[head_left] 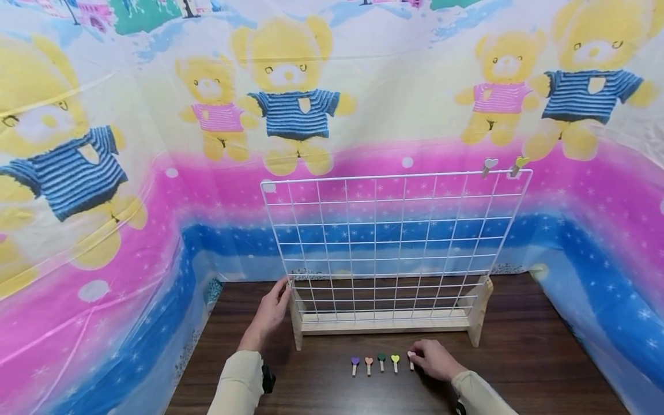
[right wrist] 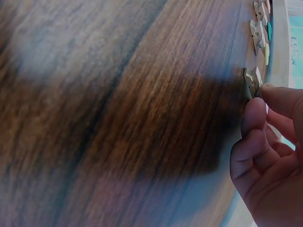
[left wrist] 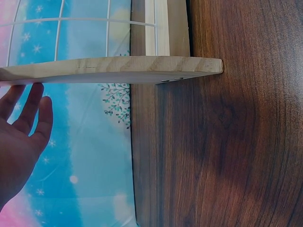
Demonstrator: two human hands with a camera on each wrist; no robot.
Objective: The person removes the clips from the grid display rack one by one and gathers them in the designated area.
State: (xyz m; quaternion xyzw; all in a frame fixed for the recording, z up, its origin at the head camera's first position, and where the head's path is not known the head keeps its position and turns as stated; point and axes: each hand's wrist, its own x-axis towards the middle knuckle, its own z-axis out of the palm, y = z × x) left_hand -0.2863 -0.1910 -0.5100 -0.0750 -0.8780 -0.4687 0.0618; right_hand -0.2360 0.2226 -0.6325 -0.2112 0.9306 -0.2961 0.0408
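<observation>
Right hand [head_left: 434,359] pinching clip [head_left: 412,365], four others [head_left: 381,358] alongside, left hand [head_left: 272,306] relaxed against rack [head_left: 384,324], backdrop [head_left: 404,109] behind

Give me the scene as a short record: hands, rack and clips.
left hand: touching the left post of the wooden stand
right hand: pinching a pale clip at the row's right end
rack: white wire grid, upright in the stand
on rack's top edge, right end: white clip, yellow clip
table row, left to right: purple clip, orange clip, green clip, second yellow clip
</observation>
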